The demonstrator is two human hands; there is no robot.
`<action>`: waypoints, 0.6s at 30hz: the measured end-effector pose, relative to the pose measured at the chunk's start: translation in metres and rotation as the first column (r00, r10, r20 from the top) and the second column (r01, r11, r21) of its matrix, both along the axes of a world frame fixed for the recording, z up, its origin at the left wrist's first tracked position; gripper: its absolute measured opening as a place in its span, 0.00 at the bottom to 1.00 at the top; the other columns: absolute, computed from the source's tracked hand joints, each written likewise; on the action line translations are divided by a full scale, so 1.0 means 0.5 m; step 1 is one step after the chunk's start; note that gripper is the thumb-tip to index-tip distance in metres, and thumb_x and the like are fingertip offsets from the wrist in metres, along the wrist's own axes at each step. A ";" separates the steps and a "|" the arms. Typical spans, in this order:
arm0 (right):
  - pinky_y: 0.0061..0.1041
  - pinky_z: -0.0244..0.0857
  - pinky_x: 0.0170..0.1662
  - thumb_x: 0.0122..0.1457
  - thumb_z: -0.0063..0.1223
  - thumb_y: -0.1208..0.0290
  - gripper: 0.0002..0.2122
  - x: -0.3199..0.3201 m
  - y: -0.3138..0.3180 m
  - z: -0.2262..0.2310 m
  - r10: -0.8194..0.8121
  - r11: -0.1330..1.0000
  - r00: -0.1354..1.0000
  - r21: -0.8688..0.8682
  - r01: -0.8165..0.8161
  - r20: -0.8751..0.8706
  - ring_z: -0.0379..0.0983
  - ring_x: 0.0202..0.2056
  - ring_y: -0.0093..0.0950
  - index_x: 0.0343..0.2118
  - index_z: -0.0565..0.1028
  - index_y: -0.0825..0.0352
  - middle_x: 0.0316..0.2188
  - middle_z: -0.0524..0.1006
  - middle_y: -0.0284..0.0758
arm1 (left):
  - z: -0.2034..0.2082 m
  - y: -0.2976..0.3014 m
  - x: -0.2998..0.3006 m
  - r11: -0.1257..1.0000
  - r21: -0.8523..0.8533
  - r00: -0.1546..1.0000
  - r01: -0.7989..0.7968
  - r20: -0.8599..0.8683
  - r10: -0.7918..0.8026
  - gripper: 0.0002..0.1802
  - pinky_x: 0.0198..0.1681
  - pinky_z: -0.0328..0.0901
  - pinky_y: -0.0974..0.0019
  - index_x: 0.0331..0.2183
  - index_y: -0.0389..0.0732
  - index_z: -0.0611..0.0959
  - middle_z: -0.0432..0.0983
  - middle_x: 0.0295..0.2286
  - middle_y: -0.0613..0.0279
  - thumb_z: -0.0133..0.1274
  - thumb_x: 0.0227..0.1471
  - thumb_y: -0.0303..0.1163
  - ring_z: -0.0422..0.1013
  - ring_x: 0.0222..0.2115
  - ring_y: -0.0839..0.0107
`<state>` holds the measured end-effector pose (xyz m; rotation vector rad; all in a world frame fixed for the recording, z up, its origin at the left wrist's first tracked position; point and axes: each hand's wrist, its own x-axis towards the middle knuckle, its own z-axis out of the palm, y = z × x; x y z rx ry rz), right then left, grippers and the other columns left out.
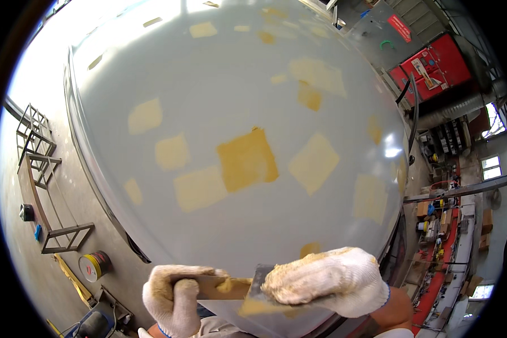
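Both hands wear white knitted gloves stained with yellow filler. My left hand (pixel 172 296) is closed around a flat putty knife (pixel 211 287), whose blade points right and carries a lump of yellow filler (pixel 226 284). My right hand (pixel 332 279) grips a dark metal filler spreader (pixel 259 280), mostly covered by the glove. The two blades meet or overlap between my hands; whether they touch I cannot tell. Beyond them spreads a large, curved grey vehicle panel (pixel 253 225) with several pale yellow patches. A darker yellow filler patch (pixel 248 160) lies near its middle.
On the floor at left are a metal frame stand (pixel 67 239), a round tin (pixel 94 266) and a wooden plank (pixel 73 281). A red cabinet (pixel 431 65) stands at the far right. Cluttered shelving (pixel 442 242) lines the right side, with cardboard boxes (pixel 484 231) beyond.
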<state>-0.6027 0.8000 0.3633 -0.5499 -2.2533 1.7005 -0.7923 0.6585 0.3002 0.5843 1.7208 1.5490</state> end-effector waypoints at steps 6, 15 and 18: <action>0.27 0.71 0.44 0.46 0.51 0.88 0.18 -0.014 0.101 -0.034 -0.070 0.927 0.995 0.372 0.036 0.076 0.77 0.42 0.31 0.40 0.79 0.63 0.38 0.81 0.33 | -0.058 -0.028 -0.041 0.919 0.266 0.955 -0.292 0.125 0.267 0.12 0.31 0.69 0.69 0.36 0.35 0.71 0.72 0.28 0.58 0.42 0.62 0.36 0.70 0.27 0.72; 0.29 0.65 0.48 0.52 0.50 0.77 0.10 -0.087 0.299 -0.137 -0.307 0.236 0.951 0.964 0.124 -0.047 0.76 0.40 0.25 0.35 0.81 0.59 0.36 0.81 0.27 | -0.133 -0.111 -0.089 0.800 0.340 0.846 -0.494 0.400 0.352 0.17 0.44 0.70 0.68 0.51 0.37 0.69 0.72 0.43 0.58 0.44 0.62 0.33 0.71 0.41 0.71; 0.30 0.66 0.48 0.51 0.51 0.76 0.09 -0.091 0.297 -0.151 -0.236 0.316 0.971 0.943 0.100 -0.024 0.76 0.39 0.26 0.34 0.81 0.61 0.35 0.81 0.26 | -0.143 -0.118 -0.092 0.798 0.370 0.857 -0.476 0.400 0.325 0.18 0.45 0.70 0.68 0.52 0.37 0.69 0.72 0.44 0.59 0.44 0.62 0.33 0.71 0.41 0.72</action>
